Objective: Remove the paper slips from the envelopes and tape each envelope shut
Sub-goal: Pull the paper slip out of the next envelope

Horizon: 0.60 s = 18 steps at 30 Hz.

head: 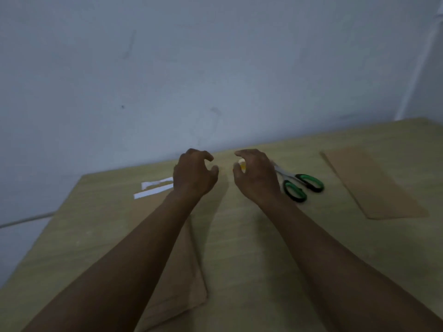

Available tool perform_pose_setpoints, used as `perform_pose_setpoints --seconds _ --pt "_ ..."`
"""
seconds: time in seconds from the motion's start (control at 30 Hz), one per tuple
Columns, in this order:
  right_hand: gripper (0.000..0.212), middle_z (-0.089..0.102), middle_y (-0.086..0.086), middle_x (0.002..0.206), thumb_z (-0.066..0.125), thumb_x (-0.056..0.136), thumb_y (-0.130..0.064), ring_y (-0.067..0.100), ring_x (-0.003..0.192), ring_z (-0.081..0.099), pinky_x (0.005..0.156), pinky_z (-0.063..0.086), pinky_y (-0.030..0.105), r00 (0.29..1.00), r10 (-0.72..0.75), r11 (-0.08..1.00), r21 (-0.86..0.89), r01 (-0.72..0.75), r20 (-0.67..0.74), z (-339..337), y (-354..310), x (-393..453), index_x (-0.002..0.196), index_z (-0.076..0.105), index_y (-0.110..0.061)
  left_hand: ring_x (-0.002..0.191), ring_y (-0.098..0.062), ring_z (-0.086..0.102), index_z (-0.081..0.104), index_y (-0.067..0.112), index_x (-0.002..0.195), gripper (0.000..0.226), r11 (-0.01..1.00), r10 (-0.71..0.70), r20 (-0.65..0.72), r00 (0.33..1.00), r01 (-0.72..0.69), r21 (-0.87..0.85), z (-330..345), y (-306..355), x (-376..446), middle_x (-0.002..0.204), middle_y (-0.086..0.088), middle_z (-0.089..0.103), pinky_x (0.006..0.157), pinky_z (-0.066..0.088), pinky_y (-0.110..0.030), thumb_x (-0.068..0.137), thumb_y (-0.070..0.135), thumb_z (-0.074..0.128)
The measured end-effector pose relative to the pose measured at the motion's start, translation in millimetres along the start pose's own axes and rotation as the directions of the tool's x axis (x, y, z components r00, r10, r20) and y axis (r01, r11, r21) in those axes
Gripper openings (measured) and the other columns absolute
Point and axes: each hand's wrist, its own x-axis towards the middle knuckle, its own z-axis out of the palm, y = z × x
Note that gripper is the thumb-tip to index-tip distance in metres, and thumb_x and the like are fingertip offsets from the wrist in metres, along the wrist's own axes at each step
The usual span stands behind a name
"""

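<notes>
Hands — left hand [194, 174] curled, holding nothing | right hand [256, 174] pinches yellowish tape [242, 165] | writing — unreadable

The left forearm hides much of the near envelope [189, 279], whose lower edge the frame cuts off. At one o'clock, the right hand [255, 176] covers the scissors' [300, 185] blades (a yellowish thing at its fingertips stays unidentifiable).

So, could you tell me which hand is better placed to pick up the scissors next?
The right hand, probably: the scissors lie just beside it, while the left hand hovers farther off, near the paper slips.
</notes>
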Motion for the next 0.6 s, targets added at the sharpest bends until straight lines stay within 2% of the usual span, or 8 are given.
perform_pose_setpoints --seconds 0.2,0.3,0.47,0.6 --pt "0.036 0.057 -0.001 0.134 0.054 0.094 -0.032 0.020 0.128 0.047 0.106 0.039 0.036 0.990 -0.074 0.997 0.032 0.070 0.120 50.1 -68.2 -11.0 0.128 0.061 -0.022 0.121 -0.024 0.055 0.070 0.023 0.112 0.028 0.991 -0.131 -0.031 0.991 0.131 0.003 -43.1 -75.0 -21.7 0.130 -0.004 0.060 0.098 0.047 -0.042 0.087 0.035 0.068" --pt "0.036 0.058 -0.002 0.133 0.053 0.094 -0.036 0.020 0.125 0.049 0.100 0.042 0.035 0.979 -0.069 0.998 0.008 0.069 0.194 66.4 -89.0 -19.4 0.128 0.061 -0.025 0.120 -0.026 0.056 0.071 0.023 0.112 0.028 0.981 -0.196 -0.034 0.980 0.196 0.000 -54.1 -103.8 -33.1 0.128 -0.005 0.061 0.097 0.047 -0.041 0.086 0.034 0.068" --pt "0.040 0.060 -0.003 0.122 0.058 0.087 -0.046 0.021 0.114 0.056 0.086 0.045 0.033 0.960 -0.006 0.998 -0.054 0.022 0.281 88.6 -108.4 -29.3 0.122 0.064 -0.027 0.121 -0.023 0.056 0.070 0.024 0.116 0.031 0.947 -0.319 -0.018 0.947 0.319 -0.028 -64.0 -141.0 -49.5 0.131 -0.002 0.061 0.092 0.044 -0.033 0.087 0.033 0.067" --pt "0.056 0.056 -0.002 0.121 0.065 0.077 -0.057 0.021 0.113 0.056 0.086 0.047 0.034 0.930 0.068 0.990 -0.143 -0.016 0.361 103.3 -109.7 -30.6 0.124 0.061 -0.026 0.115 -0.021 0.059 0.072 0.026 0.113 0.027 0.919 -0.384 0.006 0.923 0.382 -0.094 -59.9 -159.1 -55.0 0.123 0.002 0.065 0.087 0.045 -0.030 0.086 0.030 0.066"
